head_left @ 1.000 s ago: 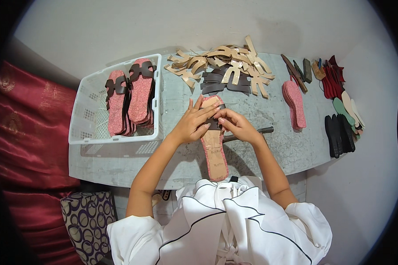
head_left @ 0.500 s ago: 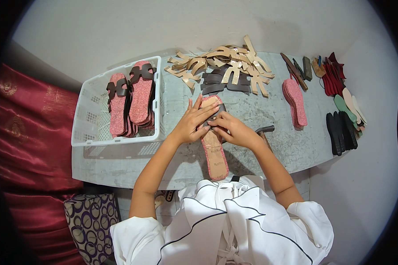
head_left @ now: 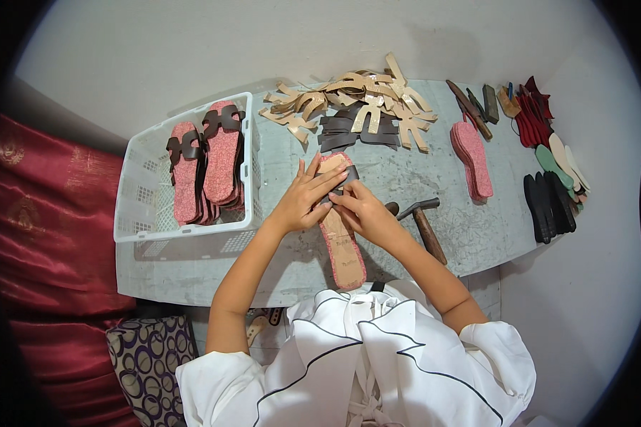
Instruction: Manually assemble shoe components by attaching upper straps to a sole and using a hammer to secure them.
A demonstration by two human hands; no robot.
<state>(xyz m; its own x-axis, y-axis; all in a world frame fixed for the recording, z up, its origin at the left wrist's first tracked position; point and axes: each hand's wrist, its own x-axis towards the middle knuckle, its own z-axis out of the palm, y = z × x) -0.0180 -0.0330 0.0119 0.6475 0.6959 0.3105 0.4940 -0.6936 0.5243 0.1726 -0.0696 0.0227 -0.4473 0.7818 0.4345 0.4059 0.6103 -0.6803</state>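
A tan-faced insole with a pink edge (head_left: pixel 347 260) lies lengthwise in front of me. A dark brown sandal strap (head_left: pixel 351 173) crosses its upper part. My left hand (head_left: pixel 305 197) holds the strap against the insole, its long fingers stretched across and its thumb on the near side. The fingers of my right hand (head_left: pixel 365 212) are closed in a pinch on the strap's near right part, close to my left thumb. Both hands partly cover the strap. Just right of my right hand lies a hammer (head_left: pixel 427 231) with a wooden handle.
A white plastic basket (head_left: pixel 137 231) at left holds pink soles with brown straps (head_left: pixel 221 160). Beige straps (head_left: pixel 363 82) and dark straps (head_left: pixel 335 135) are heaped at the back. Pink insoles (head_left: pixel 471 164), tools (head_left: pixel 470 107), red pieces (head_left: pixel 534 121) and black soles (head_left: pixel 541 206) sit at right.
My right hand has shifted slightly along the strap, and more of the hammer shows. The whole view has moved a little. Both hands stay on the strap and insole.
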